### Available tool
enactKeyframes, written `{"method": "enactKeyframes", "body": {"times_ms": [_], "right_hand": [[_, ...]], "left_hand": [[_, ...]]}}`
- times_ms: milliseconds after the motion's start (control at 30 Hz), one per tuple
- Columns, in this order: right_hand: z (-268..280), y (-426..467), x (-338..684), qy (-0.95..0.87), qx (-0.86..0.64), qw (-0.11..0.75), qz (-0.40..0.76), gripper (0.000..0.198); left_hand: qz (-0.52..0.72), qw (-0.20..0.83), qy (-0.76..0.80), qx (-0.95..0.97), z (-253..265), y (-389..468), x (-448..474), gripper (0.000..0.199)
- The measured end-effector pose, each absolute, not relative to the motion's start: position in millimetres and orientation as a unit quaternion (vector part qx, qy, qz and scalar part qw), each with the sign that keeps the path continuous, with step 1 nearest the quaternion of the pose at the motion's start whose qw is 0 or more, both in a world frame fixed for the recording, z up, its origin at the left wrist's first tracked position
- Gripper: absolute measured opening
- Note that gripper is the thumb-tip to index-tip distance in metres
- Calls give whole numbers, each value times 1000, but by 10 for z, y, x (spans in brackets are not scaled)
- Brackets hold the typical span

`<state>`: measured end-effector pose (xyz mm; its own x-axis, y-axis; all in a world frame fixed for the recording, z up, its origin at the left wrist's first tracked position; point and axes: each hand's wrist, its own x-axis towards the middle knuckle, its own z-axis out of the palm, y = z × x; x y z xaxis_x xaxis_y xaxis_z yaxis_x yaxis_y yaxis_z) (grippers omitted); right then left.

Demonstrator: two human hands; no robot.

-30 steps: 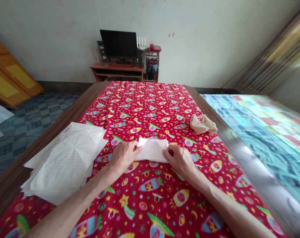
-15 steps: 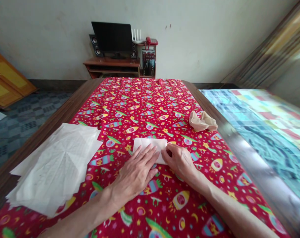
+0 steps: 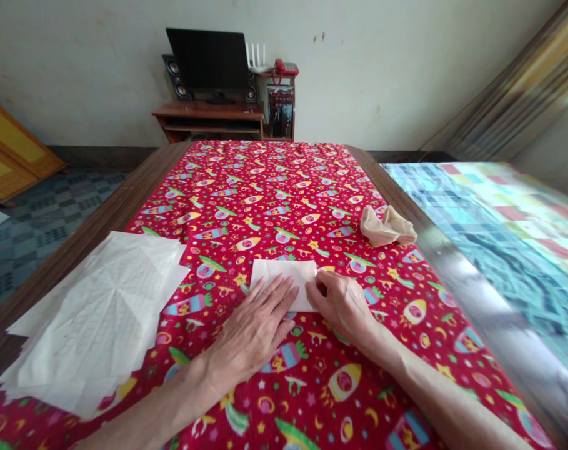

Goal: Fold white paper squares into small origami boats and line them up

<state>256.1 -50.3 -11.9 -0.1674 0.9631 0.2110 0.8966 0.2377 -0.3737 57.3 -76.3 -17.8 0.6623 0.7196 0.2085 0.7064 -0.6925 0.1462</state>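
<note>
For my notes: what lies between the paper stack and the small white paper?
The head view shows red cloth there; the left hand rests on the paper.

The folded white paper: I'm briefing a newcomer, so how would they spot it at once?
Start at the brown wooden table covered by a red rocket-print cloth. Toward its near end, right of the loose pile of creased white sheets, lies a small folded white paper rectangle, the only paper with the left hand lying flat on it and the right hand at its edge.
</note>
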Motion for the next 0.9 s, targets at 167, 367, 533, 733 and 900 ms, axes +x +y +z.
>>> {"method": "enactKeyframes", "body": {"times_ms": [167, 367, 533, 733, 900], "right_hand": [[-114, -487, 2556, -758, -614, 202, 85, 28], [-126, -489, 2561, -758, -613, 207, 80, 29], [-123, -492, 2558, -763, -608, 208, 72, 28], [-134, -483, 2547, -760, -615, 201, 65, 27], [-110, -485, 2563, -753, -624, 199, 58, 14]], "left_hand": [[118, 32, 392, 912, -161, -765, 574, 48], [110, 25, 394, 912, -174, -762, 572, 48], [111, 28, 394, 912, -183, -754, 572, 48], [111, 28, 391, 913, -184, -748, 573, 48], [112, 12, 390, 914, -190, -756, 586, 47]]}}
